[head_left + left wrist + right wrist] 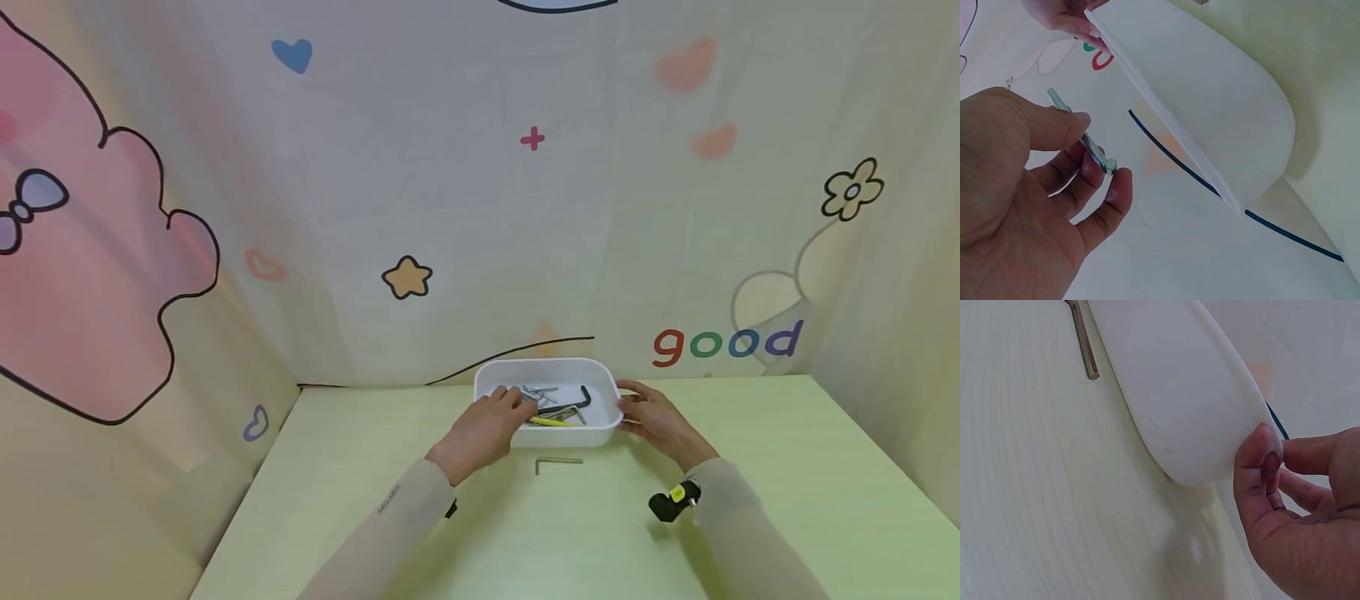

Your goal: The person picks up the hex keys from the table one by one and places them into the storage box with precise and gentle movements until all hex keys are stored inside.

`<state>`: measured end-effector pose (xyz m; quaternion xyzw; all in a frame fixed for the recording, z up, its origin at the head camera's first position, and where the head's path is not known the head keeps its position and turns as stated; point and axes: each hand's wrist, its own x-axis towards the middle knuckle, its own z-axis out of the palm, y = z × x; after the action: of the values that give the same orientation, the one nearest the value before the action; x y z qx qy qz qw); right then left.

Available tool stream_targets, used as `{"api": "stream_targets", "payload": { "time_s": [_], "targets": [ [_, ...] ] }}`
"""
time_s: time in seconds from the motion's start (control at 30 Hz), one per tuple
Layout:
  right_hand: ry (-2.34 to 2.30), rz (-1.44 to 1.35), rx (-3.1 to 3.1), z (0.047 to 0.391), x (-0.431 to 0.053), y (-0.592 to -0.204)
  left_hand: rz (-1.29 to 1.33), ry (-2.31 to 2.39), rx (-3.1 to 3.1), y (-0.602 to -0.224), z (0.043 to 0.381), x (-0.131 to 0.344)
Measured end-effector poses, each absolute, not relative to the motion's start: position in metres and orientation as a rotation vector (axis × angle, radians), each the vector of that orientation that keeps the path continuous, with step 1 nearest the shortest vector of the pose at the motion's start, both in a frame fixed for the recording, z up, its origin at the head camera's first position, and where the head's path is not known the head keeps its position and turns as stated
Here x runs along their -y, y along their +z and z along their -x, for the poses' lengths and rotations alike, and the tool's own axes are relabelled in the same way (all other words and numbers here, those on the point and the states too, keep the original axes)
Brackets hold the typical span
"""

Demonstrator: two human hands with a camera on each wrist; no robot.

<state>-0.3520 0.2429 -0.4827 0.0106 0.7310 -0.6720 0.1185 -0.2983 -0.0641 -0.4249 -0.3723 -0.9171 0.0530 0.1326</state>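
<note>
A white plastic box (566, 437) stands at the back of the table, holding several metal hex keys, a black hex key (586, 397) and a yellow item (551, 422). In the head view, my left hand (483, 425) is over the box's left end. The left wrist view shows that left hand (1035, 181) pinching a small silver hex key (1090, 142) between thumb and fingers, its short bent end pointing down. My right hand (656, 419) grips the box's right rim between thumb and fingers, also plain in the right wrist view, where that hand (1304, 512) pinches the edge.
A loose L-shaped hex key (559, 461) lies on the pale wooden table (570, 533) just in front of the box. Close behind the box hangs a printed cloth (480, 208), with more cloth at both sides.
</note>
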Motion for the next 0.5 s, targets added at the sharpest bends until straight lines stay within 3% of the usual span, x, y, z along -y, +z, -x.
{"api": "stream_targets", "payload": {
  "time_s": [0.5],
  "targets": [
    [-1.963,-0.066,-2.131,0.35,-0.243,-0.481,1.038,0.134,2.63,-0.413,0.314,0.056]
  ]
}}
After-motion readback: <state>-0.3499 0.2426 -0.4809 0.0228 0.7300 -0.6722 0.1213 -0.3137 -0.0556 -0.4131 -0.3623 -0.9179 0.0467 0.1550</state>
